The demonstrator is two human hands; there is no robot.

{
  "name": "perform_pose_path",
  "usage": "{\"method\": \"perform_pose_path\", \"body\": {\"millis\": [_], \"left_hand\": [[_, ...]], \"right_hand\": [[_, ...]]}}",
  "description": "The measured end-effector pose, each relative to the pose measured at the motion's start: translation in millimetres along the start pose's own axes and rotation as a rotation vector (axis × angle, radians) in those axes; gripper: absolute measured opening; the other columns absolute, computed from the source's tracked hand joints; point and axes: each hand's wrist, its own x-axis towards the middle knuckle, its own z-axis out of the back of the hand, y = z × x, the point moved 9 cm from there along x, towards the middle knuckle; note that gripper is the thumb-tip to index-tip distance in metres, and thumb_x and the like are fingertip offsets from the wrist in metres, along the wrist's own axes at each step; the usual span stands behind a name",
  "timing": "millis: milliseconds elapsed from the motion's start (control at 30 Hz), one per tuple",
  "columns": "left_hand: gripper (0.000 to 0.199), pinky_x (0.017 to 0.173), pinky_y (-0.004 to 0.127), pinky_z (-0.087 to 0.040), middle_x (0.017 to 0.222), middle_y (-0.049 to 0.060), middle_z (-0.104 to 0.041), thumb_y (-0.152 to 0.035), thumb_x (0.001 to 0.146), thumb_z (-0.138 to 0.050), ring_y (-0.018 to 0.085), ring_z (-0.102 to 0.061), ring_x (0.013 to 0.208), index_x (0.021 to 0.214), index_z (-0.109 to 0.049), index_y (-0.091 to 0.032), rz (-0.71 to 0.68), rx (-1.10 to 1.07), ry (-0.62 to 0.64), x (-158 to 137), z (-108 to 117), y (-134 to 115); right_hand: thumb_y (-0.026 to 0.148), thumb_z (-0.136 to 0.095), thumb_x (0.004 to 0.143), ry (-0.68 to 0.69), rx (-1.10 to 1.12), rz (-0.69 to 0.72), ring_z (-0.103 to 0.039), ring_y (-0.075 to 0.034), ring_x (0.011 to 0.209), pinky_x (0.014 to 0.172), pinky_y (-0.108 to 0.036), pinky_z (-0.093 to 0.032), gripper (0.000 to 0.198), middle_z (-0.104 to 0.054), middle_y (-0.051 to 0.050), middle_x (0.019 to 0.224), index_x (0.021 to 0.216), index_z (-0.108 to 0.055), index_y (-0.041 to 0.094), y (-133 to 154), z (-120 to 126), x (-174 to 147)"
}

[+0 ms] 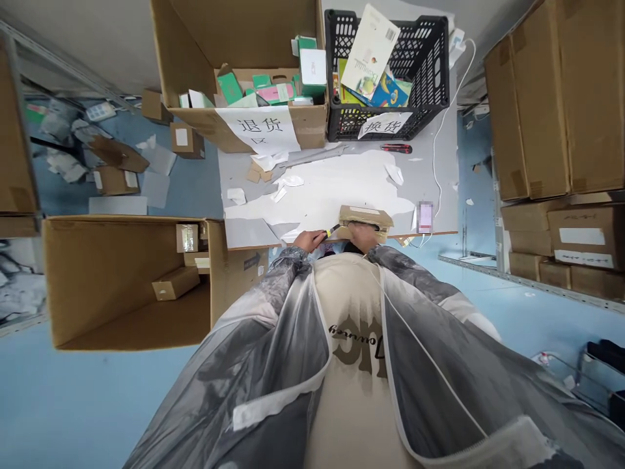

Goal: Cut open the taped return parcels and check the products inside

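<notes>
My left hand [308,241] is closed around a slim black tool with a yellow band [332,231], which looks like a utility knife. Its tip points at the left side of a small brown cardboard box [367,213]; whether it touches cannot be made out. The box sits at the table's front edge with a pale label on top. My right hand [364,238] grips the near side of this box, its fingers partly hidden against the cardboard.
The white table [342,176] carries paper scraps, a red-black tool [396,148] and a phone [424,217] on a cable. Behind stand a large carton [195,127] of small boxes and a black crate [430,85] with books. Another open carton [129,312] is at left.
</notes>
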Motion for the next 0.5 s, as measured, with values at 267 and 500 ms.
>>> {"method": "perform_pose_path", "body": {"millis": [267, 500], "left_hand": [[0.042, 0.089, 0.031, -0.054, 0.108, 0.010, -0.092, -0.050, 0.121, -0.062, 0.030, -0.084, 0.102, 0.144, -0.091, -0.029, -0.045, 0.266, -0.036, 19, 7, -8], [0.062, 0.074, 0.031, -0.056, 0.067, -0.001, -0.075, -0.055, 0.126, -0.044, 0.022, -0.066, 0.058, 0.150, -0.091, -0.022, 0.008, -0.002, 0.077, 24, 7, 4]], "right_hand": [[0.025, -0.080, 0.109, 0.012, 0.119, -0.018, -0.082, -0.036, 0.129, 0.104, -0.036, -0.057, 0.043, -0.088, -0.022, 0.140, 0.149, -0.081, 0.011, -12, -10, 8], [0.017, -0.070, 0.108, -0.144, 0.054, 0.127, -0.063, -0.046, 0.153, 0.130, -0.057, -0.050, 0.049, -0.071, -0.031, 0.169, 0.156, -0.077, 0.007, -8, 3, -5]]}}
